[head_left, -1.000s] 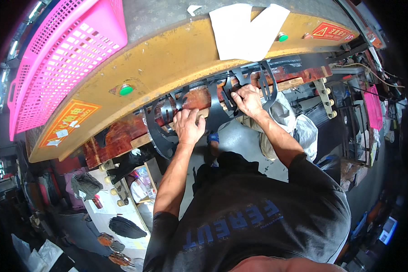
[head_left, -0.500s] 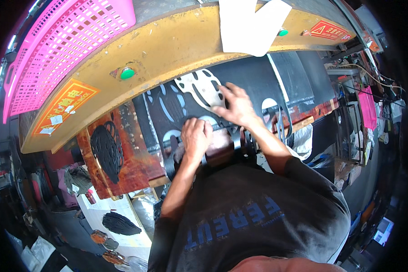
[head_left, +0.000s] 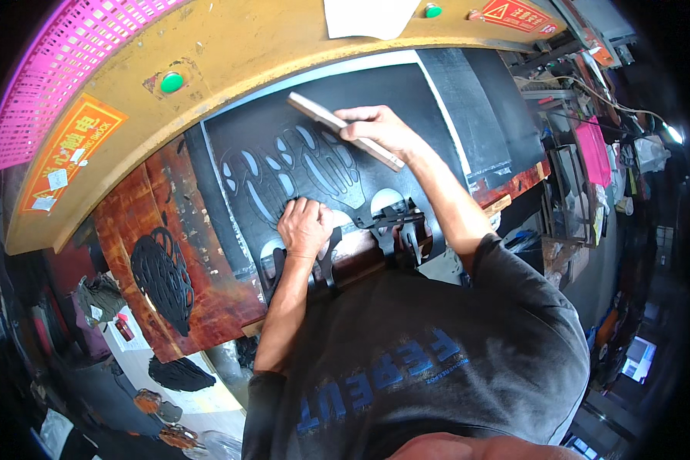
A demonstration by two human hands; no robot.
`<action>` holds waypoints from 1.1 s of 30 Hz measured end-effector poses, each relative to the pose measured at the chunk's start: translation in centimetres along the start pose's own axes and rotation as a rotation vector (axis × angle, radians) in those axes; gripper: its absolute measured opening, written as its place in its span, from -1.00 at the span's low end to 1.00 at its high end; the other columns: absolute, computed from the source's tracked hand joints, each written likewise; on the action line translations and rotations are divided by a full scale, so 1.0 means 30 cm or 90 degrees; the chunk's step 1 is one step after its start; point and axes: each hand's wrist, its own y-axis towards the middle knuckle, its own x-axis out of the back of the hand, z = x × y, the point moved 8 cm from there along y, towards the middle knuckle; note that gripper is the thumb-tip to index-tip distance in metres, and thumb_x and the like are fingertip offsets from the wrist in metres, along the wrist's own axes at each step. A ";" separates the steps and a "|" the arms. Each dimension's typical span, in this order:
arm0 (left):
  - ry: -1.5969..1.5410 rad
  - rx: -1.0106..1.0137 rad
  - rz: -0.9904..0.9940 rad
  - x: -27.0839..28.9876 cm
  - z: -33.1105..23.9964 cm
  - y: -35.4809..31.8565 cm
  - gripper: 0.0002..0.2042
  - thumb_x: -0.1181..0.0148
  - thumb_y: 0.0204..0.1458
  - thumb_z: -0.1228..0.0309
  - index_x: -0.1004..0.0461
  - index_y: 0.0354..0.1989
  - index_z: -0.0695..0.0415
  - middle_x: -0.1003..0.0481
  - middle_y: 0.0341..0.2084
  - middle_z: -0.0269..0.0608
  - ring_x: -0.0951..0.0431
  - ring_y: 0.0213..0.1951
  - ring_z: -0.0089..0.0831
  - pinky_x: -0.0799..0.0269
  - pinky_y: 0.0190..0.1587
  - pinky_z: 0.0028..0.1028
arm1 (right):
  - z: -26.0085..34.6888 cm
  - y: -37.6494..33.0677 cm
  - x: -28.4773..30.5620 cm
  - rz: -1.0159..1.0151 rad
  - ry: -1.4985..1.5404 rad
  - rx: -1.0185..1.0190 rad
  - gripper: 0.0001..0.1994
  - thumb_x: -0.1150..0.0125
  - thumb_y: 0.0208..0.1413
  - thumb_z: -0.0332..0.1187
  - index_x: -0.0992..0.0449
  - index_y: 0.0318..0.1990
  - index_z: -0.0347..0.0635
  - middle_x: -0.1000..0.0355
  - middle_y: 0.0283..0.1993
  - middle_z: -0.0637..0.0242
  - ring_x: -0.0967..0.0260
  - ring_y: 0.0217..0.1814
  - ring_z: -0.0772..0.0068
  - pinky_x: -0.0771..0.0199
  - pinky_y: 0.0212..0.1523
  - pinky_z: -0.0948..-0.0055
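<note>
My right hand [head_left: 381,132] grips a pale cutting die [head_left: 314,110] between thumb and fingers. The die is tipped up on edge, seen nearly side-on, above a black sheet [head_left: 391,88]. Below it, cut shoe-upper shapes [head_left: 326,165] with long slots lie in the sheet, with a pale surface showing through the openings. Curled into a fist, my left hand [head_left: 307,228] rests at the sheet's near edge, beside these shapes; whatever lies under its fingers is hidden. Black cut strips [head_left: 406,234] hang over the near edge by my body.
A yellow machine beam [head_left: 238,57] with green buttons spans the far side. White paper [head_left: 369,15] hangs over it, and a pink basket [head_left: 77,77] sits at far left. Black cut pieces [head_left: 163,280] lie on the reddish-brown board [head_left: 215,307]. Shelving stands at right.
The die, lying flat on the sheet before, is now lifted and tilted in my right hand, uncovering the cut shapes. My left hand has shifted slightly left. The head view has moved.
</note>
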 end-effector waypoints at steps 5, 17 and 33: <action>0.013 0.000 -0.019 0.014 -0.015 -0.001 -0.79 -0.31 -0.03 0.37 -0.43 -0.61 0.09 -0.46 -0.55 -0.17 -0.52 -0.42 -0.10 -0.51 -0.37 -0.10 | 0.015 -0.128 0.160 -0.134 -0.268 0.195 -0.32 -0.57 -0.13 -0.19 -0.66 0.24 -0.23 -0.43 0.42 0.04 -0.41 0.43 0.18 -0.40 0.41 0.30; 0.038 0.001 0.019 -0.027 0.008 0.077 -0.78 -0.32 -0.04 0.39 -0.38 -0.61 0.06 -0.43 -0.55 -0.19 -0.51 -0.44 -0.08 -0.48 -0.41 -0.08 | -0.184 -0.129 0.171 -0.228 -0.707 0.254 -0.36 -0.47 -0.07 -0.01 -0.67 0.25 0.11 -0.18 0.62 0.14 0.03 0.61 -0.48 -0.02 0.53 -0.41; 0.054 0.025 0.177 -0.047 -0.439 -0.395 -0.75 -0.08 0.35 0.28 -0.60 -0.21 0.19 -0.57 -0.29 0.03 -0.58 -0.18 0.10 -0.51 -0.03 0.00 | -0.261 -0.776 0.628 -0.599 0.132 0.313 -0.39 -0.27 0.42 -0.44 -0.25 0.55 -0.34 -0.58 0.13 0.29 -0.54 0.04 0.55 -0.58 0.12 0.49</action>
